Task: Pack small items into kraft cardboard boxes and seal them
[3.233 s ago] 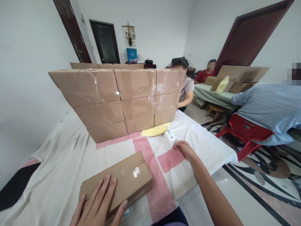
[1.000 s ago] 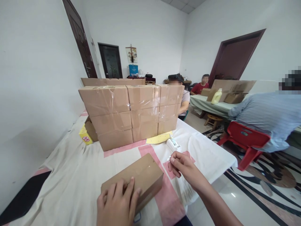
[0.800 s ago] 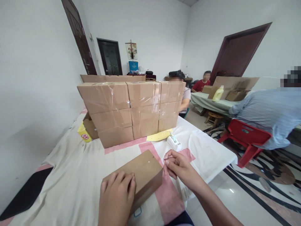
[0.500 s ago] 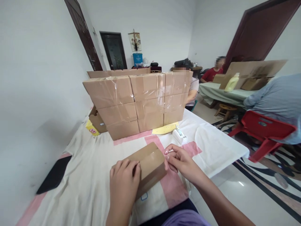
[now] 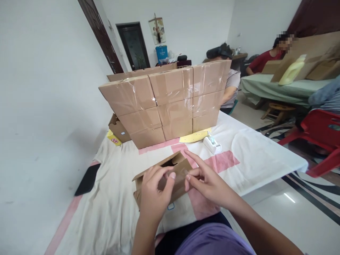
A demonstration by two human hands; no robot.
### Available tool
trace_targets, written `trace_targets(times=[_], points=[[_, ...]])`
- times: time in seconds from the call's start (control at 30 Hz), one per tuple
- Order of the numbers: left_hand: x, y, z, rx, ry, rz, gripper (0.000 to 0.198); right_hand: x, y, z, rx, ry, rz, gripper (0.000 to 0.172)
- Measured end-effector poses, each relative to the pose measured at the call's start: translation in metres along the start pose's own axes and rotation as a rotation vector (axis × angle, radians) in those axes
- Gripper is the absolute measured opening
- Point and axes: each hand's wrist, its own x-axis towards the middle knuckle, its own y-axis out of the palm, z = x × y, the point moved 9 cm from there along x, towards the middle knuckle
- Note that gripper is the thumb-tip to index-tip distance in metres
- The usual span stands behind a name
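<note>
A small brown cardboard box (image 5: pixel 183 164) lies on the cloth in front of me, its lid partly raised with a dark gap along the far side. Just above it, a strip of clear tape (image 5: pixel 180 173) stretches between my hands. My right hand (image 5: pixel 205 180) pinches the tape's right end between thumb and curled fingers, with the index finger pointing out. On the box's left, my left hand (image 5: pixel 156 187) has thumb and index finger close together at the tape's other end. Its palm covers part of the box.
Stacked, taped cartons (image 5: pixel 174 102) stand across the table. Before them are a white tape dispenser (image 5: pixel 212 144) and a yellow cutout (image 5: pixel 193 137). A black flat object (image 5: pixel 88 179) lies left, near a yellow box (image 5: pixel 114 138). Other people sit beyond; a red chair (image 5: pixel 324 134) stands right.
The box lid has lifted, showing a gap. My left hand has moved off the box top towards my right hand, onto the tape. The view has shifted slightly.
</note>
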Motion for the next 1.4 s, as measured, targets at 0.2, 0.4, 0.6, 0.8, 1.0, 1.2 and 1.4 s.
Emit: trace_targets(times=[0.2, 0.4, 0.6, 0.8, 1.0, 1.2, 1.4], points=[[0.003, 0.011, -0.016, -0.194, 0.001, 0.05, 0.01, 0.002, 0.008, 0.0, -0.034, -0.034, 0.028, 0.074], [-0.006, -0.008, -0.002, -0.255, -0.052, -0.199, 0.009, 0.01, -0.019, 0.012, -0.497, -0.198, -0.199, 0.08], [-0.015, -0.039, 0.015, -0.227, -0.105, -0.375, 0.009, 0.037, -0.014, 0.015, -0.891, -0.486, -0.147, 0.04], [-0.011, -0.03, 0.032, -0.094, -0.177, -0.223, 0.01, 0.055, -0.013, -0.016, -0.654, -0.408, -0.151, 0.025], [-0.004, -0.008, 0.047, -0.027, -0.254, 0.002, 0.019, 0.058, -0.017, -0.037, -0.516, -0.297, -0.171, 0.028], [0.003, 0.009, 0.052, 0.021, -0.273, 0.136, 0.021, 0.06, -0.018, -0.054, -0.375, -0.165, -0.113, 0.045], [0.009, 0.02, 0.053, -0.076, -0.301, 0.155, 0.021, 0.06, -0.018, -0.056, -0.365, -0.149, -0.109, 0.045]])
